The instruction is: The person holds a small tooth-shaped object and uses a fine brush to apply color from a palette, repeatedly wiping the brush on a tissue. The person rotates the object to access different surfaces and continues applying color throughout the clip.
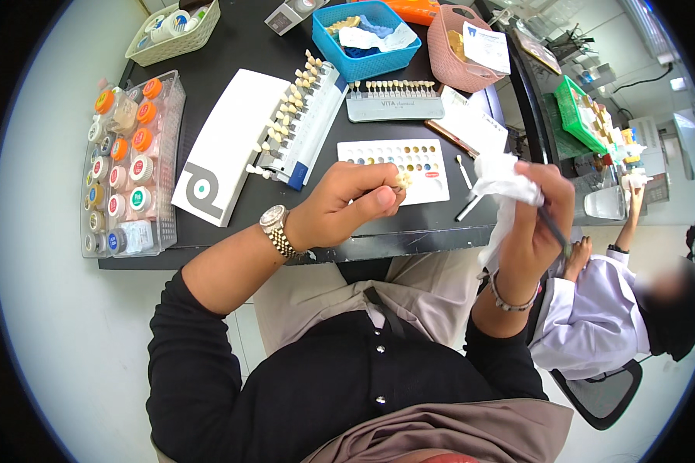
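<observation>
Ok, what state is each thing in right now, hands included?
left hand, closed on a small pale piece
right hand, closed around white tissue and a dark tool
white tissue, crumpled
white palette, flat, face up
grey shade holder, tabs in a row
blue basket, open, loaded
pink basket, open, loaded
jars, lids on where visible

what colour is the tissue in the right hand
White: the tissue shows best in the head view.
</observation>
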The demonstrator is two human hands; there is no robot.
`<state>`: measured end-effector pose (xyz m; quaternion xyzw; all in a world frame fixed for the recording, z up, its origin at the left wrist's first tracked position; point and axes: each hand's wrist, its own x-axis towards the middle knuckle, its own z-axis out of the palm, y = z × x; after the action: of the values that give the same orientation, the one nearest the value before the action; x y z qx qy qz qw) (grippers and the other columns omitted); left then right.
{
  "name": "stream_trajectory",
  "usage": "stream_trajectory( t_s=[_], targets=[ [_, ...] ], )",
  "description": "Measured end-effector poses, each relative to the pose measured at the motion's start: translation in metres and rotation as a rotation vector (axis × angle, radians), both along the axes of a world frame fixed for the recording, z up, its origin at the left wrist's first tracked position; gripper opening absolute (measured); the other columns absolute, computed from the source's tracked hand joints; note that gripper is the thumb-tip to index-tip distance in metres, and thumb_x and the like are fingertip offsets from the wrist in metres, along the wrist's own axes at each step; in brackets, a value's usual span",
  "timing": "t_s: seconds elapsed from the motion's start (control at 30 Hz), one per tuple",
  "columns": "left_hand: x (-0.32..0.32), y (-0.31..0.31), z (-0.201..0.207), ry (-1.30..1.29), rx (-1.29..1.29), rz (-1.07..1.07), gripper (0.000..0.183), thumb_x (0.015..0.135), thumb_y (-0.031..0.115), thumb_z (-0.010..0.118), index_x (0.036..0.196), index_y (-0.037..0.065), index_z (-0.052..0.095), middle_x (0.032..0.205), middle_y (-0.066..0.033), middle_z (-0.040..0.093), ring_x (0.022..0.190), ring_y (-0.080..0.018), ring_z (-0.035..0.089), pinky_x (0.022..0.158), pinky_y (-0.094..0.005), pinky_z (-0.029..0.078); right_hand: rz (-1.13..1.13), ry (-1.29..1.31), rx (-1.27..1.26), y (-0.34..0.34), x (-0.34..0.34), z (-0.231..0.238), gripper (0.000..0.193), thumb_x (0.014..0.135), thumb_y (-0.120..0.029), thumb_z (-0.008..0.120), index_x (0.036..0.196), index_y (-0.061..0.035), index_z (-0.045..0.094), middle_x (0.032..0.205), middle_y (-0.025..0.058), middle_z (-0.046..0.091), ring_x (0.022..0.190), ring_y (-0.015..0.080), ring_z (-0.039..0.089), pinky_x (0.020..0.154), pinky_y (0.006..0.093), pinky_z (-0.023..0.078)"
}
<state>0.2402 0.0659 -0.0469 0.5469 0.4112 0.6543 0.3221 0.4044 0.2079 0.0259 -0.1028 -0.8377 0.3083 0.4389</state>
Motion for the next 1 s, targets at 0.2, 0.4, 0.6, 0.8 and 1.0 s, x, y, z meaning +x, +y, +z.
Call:
stream_trajectory(
  t_s=[0.2, 0.4, 0.6, 0.8, 1.0],
  targets=[
    [0.001, 0.0, -0.001, 0.088, 0.029, 0.019, 0.025, 0.09, 0.024, 0.044, 0.077, 0.003, 0.05, 0.063, -0.0049, 0.05, 0.053, -0.0138, 0.045, 0.053, -0.0252, 0.037, 0.04, 0.011, 0.125, -0.025, 0.003, 0.011, 0.03, 0.06, -0.001, 0.07, 0.087, -0.0051, 0.058, 0.073, 0.007, 0.054, 0.065, 0.0173, 0.052, 0.058, 0.0252, 0.04],
    [0.0, -0.001, 0.001, 0.187, 0.07, 0.078, 0.02, 0.088, 0.022, 0.049, 0.083, 0.003, 0.054, 0.065, -0.006, 0.053, 0.055, -0.0143, 0.048, 0.052, -0.0257, 0.038, -0.067, 0.068, 0.281, -0.042, 0.002, 0.013, 0.032, 0.058, -0.004, 0.077, 0.083, -0.0035, 0.056, 0.069, 0.0049, 0.051, 0.06, 0.0153, 0.047, 0.055, 0.0241, 0.035],
    [0.001, 0.001, 0.002, 0.219, 0.142, 0.13, 0.016, 0.086, 0.017, 0.052, 0.083, 0.001, 0.054, 0.071, -0.0081, 0.054, 0.06, -0.0158, 0.05, 0.055, -0.026, 0.039, -0.07, 0.121, 0.303, -0.048, -0.005, 0.008, 0.04, 0.054, -0.003, 0.077, 0.091, -0.0068, 0.061, 0.067, 0.0017, 0.052, 0.058, 0.0145, 0.047, 0.054, 0.0254, 0.033],
    [0.001, 0.003, 0.003, 0.231, 0.179, 0.143, 0.014, 0.085, 0.016, 0.053, 0.082, 0.002, 0.053, 0.071, -0.0089, 0.054, 0.062, -0.02, 0.05, 0.058, -0.0284, 0.041, -0.047, 0.092, 0.372, -0.051, -0.001, 0.01, 0.041, 0.055, -0.003, 0.076, 0.092, -0.009, 0.062, 0.067, -0.0013, 0.051, 0.059, 0.0133, 0.046, 0.056, 0.0254, 0.033],
    [0.001, 0.005, 0.005, 0.254, 0.196, 0.168, 0.014, 0.084, 0.015, 0.053, 0.081, 0.001, 0.053, 0.07, -0.009, 0.053, 0.061, -0.0192, 0.049, 0.057, -0.0283, 0.04, -0.085, 0.056, 0.432, -0.056, 0.001, 0.008, 0.041, 0.057, -0.005, 0.076, 0.094, -0.0117, 0.061, 0.071, -0.0026, 0.051, 0.061, 0.0121, 0.047, 0.06, 0.0252, 0.033]
  ],
)
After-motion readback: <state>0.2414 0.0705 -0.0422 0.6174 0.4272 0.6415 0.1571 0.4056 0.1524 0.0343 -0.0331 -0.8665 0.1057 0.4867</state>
